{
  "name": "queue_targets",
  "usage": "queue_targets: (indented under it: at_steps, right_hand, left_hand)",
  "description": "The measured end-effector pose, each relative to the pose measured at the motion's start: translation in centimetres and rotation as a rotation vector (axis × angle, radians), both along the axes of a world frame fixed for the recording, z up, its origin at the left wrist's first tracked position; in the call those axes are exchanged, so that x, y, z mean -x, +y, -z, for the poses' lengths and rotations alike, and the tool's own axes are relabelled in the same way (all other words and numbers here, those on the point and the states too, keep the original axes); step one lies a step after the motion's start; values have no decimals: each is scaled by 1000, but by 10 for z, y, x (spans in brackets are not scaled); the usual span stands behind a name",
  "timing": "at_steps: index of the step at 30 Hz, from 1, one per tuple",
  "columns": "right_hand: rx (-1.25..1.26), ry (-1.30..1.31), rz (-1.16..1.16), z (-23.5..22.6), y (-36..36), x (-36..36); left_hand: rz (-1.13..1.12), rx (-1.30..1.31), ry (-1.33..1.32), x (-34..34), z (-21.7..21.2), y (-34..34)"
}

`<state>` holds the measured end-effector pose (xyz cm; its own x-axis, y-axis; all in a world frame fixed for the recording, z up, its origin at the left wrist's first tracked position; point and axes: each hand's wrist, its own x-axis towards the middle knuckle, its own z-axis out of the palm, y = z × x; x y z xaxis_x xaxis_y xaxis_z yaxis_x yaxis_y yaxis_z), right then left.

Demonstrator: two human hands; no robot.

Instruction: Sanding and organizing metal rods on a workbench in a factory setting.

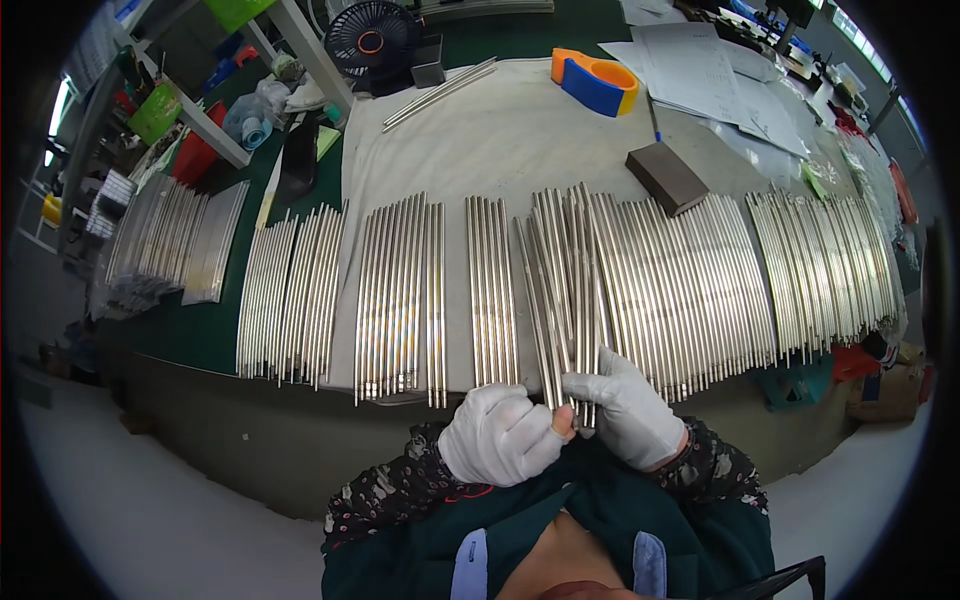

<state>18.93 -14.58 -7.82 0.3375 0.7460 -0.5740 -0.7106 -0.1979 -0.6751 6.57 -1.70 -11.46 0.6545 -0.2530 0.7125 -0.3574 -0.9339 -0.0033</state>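
Observation:
Both of my hands wear white gloves at the table's near edge. My right hand [628, 412] is closed around the near ends of a bundle of shiny metal rods [578, 290], its thumb lying across them. My left hand [505, 437] has curled fingers, and its bare thumb tip presses at the near end of a slim rod [538, 320] on the bundle's left side. How many rods each hand grips is hidden. Left of the bundle lies a small row of rods [492, 290]; a wide row of rods [680, 295] lies to its right.
More rod rows [392, 295] lie on the pale cloth [480, 120]. A dark block [667, 178] rests on the wide row's far end. Farther back are an orange-and-blue tape ring [597, 82], loose rods [440, 95], a fan [372, 42] and papers [690, 75]. Bagged rods [160, 235] lie far left.

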Motion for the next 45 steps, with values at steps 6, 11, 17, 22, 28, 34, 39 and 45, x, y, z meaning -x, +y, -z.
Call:
queue_targets:
  at_steps: [6, 11, 17, 22, 28, 34, 39, 45]
  right_hand:
    - [0, 118, -9, 13, -1, 1]
    - [-95, -19, -62, -1, 3, 6]
    - [-73, -359, -382, -12, 14, 18]
    - [-87, -416, -565, -11, 30, 17]
    - [-184, -437, -459, -2, 7, 2]
    - [-129, -335, -329, -2, -10, -7]
    - [-88, -321, -328, -3, -7, -9]
    - [-76, -314, -317, -5, -6, -7]
  left_hand:
    - [124, 210, 179, 5, -4, 2]
    - [-199, 732, 265, -1, 7, 17]
    - [97, 1774, 457, -20, -18, 0]
    - [-37, 2092, 371, -18, -36, 22]
    - [-344, 1895, 422, 16, -58, 100]
    - [-1011, 1394, 481, 64, -22, 187]
    - [-1318, 971, 718, 77, -12, 214]
    - [-1541, 454, 826, 55, -16, 200]
